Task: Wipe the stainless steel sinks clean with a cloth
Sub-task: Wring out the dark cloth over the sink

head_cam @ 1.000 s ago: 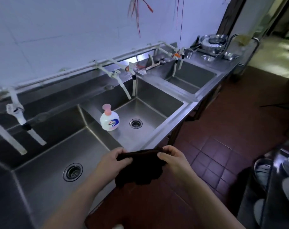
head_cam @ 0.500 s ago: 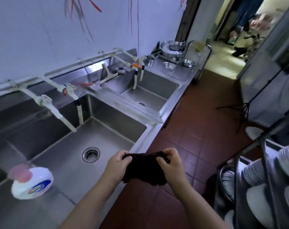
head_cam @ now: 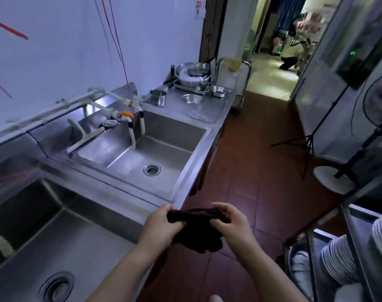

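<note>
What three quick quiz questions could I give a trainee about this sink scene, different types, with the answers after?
1. True or false: the dark cloth is already touching a sink.
2. Which holds the cloth? A) left hand only B) right hand only C) both hands
3. Fill in: the metal bowls stand on the counter beyond the far sink, near the ____.

Key: 1 false, it is held over the floor; 2 C; 3 doorway.
</note>
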